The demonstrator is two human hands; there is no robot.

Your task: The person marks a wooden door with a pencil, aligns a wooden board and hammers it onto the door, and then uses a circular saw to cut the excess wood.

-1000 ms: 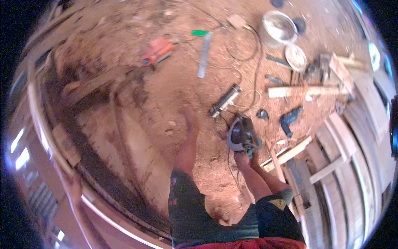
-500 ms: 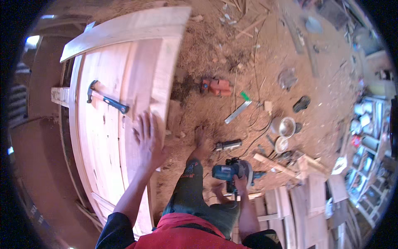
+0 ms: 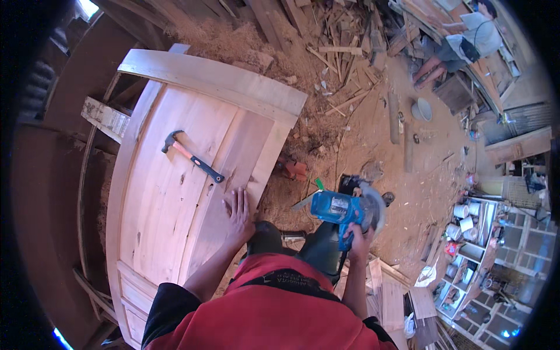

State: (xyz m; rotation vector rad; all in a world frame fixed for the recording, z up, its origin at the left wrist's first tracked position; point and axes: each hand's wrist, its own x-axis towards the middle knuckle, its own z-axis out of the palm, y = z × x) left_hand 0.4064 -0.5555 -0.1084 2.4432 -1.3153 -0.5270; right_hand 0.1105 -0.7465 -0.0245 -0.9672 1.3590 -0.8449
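My left hand [image 3: 238, 214] lies flat, fingers spread, on the right part of a large pale wooden door panel [image 3: 175, 175] set on supports. A hammer [image 3: 191, 156] with a red and black handle rests on the panel, above and left of that hand. My right hand [image 3: 359, 239] grips the handle of a blue circular saw [image 3: 344, 209], held in the air to the right of the panel, its round blade guard pointing away from me.
The dirt floor holds sawdust, wood scraps [image 3: 344, 52] and a red tool [image 3: 294, 169] below the panel's right edge. Another person [image 3: 461, 41] sits at the far upper right. A grey bucket [image 3: 421, 109] and shelves with tins [image 3: 466, 233] stand on the right.
My view has swung so the door panel fills the left. The saw has risen higher in my right hand. My left hand stays on the panel.
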